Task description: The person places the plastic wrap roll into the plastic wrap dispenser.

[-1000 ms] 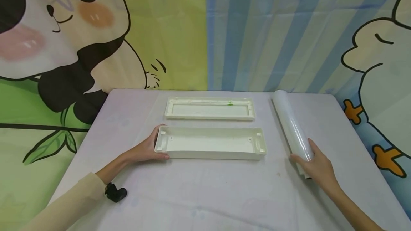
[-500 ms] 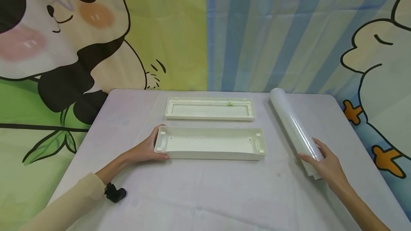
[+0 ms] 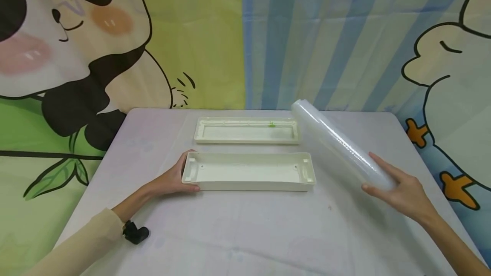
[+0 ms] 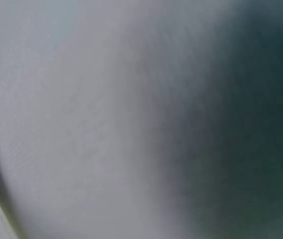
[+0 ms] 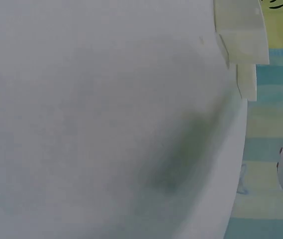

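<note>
The right hand (image 3: pixel 404 194) clamps the near end of the roll (image 3: pixel 341 144), tilted above the tabletop (image 3: pixel 249 229) right of the box (image 3: pixel 251 186); the left hand (image 3: pixel 177 178) grips the box's left end. Loading seems underway; next probably calls for aligning the roll lengthwise.

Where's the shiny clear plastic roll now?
Head view, right side: the roll is in the right hand, its far end near the shallow white plastic tray.
</note>
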Demonstrator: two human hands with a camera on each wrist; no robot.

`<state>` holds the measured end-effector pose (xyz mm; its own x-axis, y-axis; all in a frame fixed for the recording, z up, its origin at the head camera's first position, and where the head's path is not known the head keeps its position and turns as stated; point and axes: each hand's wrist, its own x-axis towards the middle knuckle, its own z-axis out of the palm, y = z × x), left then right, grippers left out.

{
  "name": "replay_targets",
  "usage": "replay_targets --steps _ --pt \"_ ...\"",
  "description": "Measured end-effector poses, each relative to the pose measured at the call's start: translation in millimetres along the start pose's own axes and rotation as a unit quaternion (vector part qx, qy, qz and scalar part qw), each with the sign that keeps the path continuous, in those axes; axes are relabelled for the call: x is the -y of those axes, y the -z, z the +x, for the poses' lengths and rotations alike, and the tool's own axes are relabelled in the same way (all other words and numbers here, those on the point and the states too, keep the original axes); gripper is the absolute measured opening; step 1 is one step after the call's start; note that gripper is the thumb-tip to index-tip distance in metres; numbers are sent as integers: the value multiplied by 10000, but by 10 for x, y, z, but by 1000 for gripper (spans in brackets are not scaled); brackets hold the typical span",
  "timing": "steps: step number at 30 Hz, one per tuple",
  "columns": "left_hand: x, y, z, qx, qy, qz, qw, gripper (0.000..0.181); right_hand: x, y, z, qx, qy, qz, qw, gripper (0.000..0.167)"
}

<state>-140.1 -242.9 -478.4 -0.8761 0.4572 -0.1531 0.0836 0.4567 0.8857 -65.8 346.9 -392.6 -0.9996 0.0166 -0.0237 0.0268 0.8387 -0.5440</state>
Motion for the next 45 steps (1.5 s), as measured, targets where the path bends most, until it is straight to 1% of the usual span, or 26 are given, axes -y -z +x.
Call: replay_targets --steps 3,6,8,11,13,15,17,22,24,27,29,32,34,37,45 --pt "-5 -1 0 -29 15 -74 10000 109 85 62 38 -30 677 10 9977 89" --pt "-2 -7 0 7 -42 -84 10000 109 191 75 68 110 1162 65 9931 88" --pt "3 -14 -1 20 -58 -101 9999 108 263 67 85 241 1418 54 9896 86" --pt "6 -21 -4 46 -82 -109 9999 108 369 60 122 347 1824 -210 9824 83" --pt "5 -22 -9 46 -83 -113 9999 108 442 74 169 475 2122 -385 9753 82" --pt "3 -20 -15 39 -70 -100 9999 108 533 91 232 582 2431 -581 9665 81" --pt "4 -15 -22 31 -58 -88 9999 108 647 107 298 772 2678 -729 9576 79" --pt "-11 4 -16 64 -66 -77 9999 108 1011 110 438 1172 3242 -1148 9316 75" --pt "-27 9 -3 84 -98 -107 9999 108 1156 100 494 1306 3507 -1248 9189 73" --pt "-44 11 17 101 -161 -158 9997 108 1345 56 582 1454 3791 -1308 9044 71" --pt "-42 8 25 106 -209 -167 9996 108 1444 4 638 1513 3921 -1304 8980 70" --pt "-18 3 31 94 -270 -117 9995 108 1563 -94 708 1573 3952 -1265 8961 69" --pt "-1 -1 29 74 -299 -81 9995 108 1626 -157 749 1604 3944 -1221 8966 69" --pt "14 -2 17 55 -298 -71 9995 108 1706 -239 797 1691 3952 -1192 8950 69" --pt "25 4 -6 45 -228 -184 9996 108 1810 -404 874 1982 3957 -1275 8876 70"
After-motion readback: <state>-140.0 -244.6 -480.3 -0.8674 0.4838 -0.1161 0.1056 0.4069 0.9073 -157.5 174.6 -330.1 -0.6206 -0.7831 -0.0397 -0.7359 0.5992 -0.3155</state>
